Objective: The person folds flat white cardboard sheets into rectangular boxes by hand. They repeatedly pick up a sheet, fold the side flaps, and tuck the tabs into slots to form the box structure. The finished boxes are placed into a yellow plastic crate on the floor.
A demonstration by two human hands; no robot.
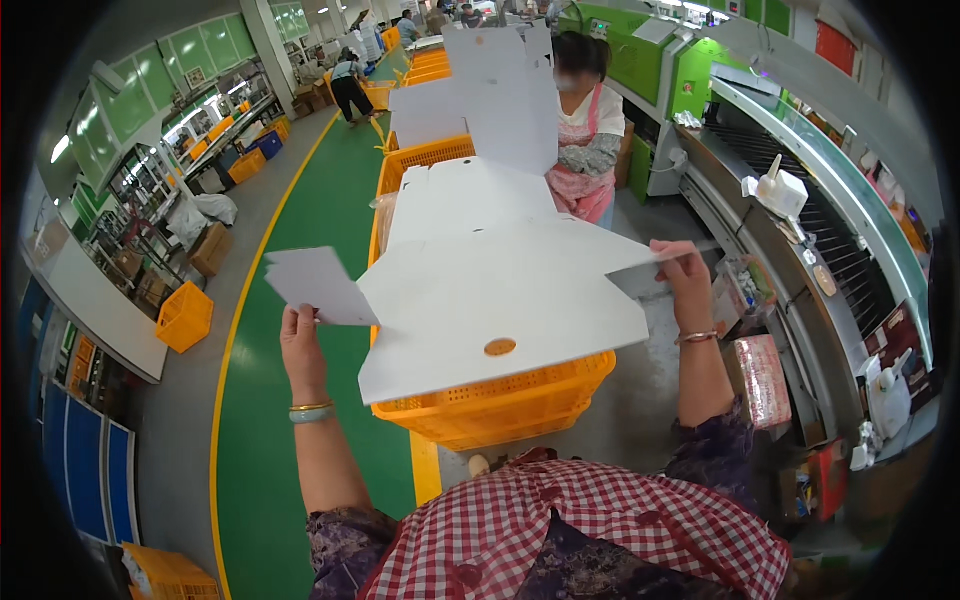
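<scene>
A large white cardboard blank point(500, 280) with cut edges lies across the top of a yellow plastic crate point(500, 400) before me. Through an oval hole near its front edge, yellow shows. At the left, my left hand point(302, 345) pinches a side flap point(318, 287) that is bent upward. My right hand point(683, 272) grips the flap on the opposite side, which is seen nearly edge-on. Farther back, more white cardboard point(470, 195) lies flat, and tall white panels point(505, 100) stand upright behind it.
A co-worker in a pink apron point(585, 150) stands beyond the panels at the right. Along the right side runs a green and grey machine point(800, 180). A wrapped pinkish box point(762, 380) sits near my right arm. Leftward is a green walkway point(262, 440) with a yellow line.
</scene>
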